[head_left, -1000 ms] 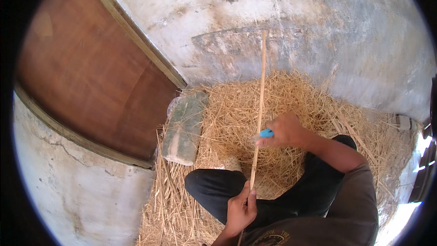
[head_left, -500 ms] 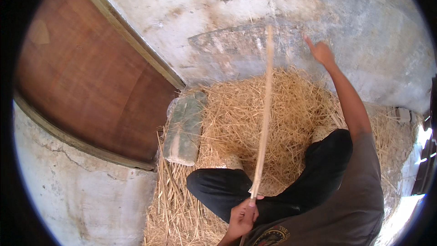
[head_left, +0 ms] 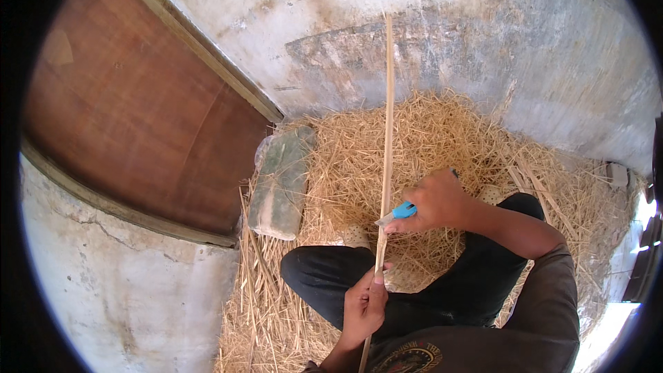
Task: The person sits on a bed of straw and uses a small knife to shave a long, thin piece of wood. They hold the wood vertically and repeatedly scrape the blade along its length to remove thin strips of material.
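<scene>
A long, thin strip of pale wood or bamboo [head_left: 389,117] stretches from my lap out toward the wall. My left hand [head_left: 364,304] is closed around its lower part, thumb lying along the strip. Just beyond it, my right hand [head_left: 436,202] grips a utility knife with a blue body [head_left: 405,210]. Its metal blade lies against the strip, a short way above my left hand. The right thumb is by the strip under the blade. Most of the knife's handle is hidden in the fist.
Pale shavings [head_left: 435,138] are heaped between my legs and the stained wall [head_left: 483,34]. A greenish block [head_left: 282,183] in plastic lies left of the heap. Longer slivers [head_left: 259,290] are at the left. A brown door panel [head_left: 138,110] is at the upper left.
My right hand has come back from near the wall to the strip, and the knife's blade now touches it. The strip's far end has swung slightly left.
</scene>
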`<action>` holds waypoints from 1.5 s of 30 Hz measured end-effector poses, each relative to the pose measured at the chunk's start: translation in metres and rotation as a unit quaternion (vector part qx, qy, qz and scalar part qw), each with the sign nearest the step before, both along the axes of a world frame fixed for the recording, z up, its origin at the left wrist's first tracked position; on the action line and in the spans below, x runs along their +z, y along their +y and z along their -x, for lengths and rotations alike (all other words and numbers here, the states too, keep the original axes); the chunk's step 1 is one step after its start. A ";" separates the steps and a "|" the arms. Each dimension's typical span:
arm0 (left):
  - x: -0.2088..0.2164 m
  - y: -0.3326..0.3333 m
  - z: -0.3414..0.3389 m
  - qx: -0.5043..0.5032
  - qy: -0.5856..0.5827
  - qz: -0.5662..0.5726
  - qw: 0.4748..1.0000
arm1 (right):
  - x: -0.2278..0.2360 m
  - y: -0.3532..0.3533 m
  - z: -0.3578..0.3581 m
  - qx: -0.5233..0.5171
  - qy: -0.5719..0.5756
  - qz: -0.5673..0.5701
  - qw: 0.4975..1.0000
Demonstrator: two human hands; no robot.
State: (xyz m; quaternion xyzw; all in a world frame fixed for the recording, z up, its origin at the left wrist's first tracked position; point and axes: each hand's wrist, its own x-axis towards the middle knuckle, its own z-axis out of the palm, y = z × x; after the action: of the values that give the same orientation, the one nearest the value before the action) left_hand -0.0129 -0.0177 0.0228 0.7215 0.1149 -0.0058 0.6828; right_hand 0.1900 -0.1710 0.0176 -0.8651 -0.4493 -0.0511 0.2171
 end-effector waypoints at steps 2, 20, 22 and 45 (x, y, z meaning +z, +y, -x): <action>0.007 -0.002 0.000 0.019 0.016 -0.051 0.998 | -0.006 0.004 0.007 0.000 0.000 -0.034 0.999; 0.010 0.005 0.012 0.031 -0.038 -0.292 0.955 | -0.002 0.011 0.003 0.009 -0.016 -0.010 1.000; 0.008 0.003 0.014 0.030 -0.038 -0.294 0.955 | -0.005 0.012 -0.006 -0.033 -0.023 -0.020 0.999; -0.004 0.002 0.029 -0.057 -0.020 -0.273 0.960 | -0.005 -0.044 -0.174 -0.320 0.018 0.021 0.947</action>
State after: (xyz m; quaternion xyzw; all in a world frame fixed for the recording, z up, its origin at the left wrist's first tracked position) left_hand -0.0417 -0.0158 0.0184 0.8858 0.0569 0.0014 0.4605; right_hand 0.3637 -0.2149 0.0126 -0.9685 -0.1457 -0.0928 0.1796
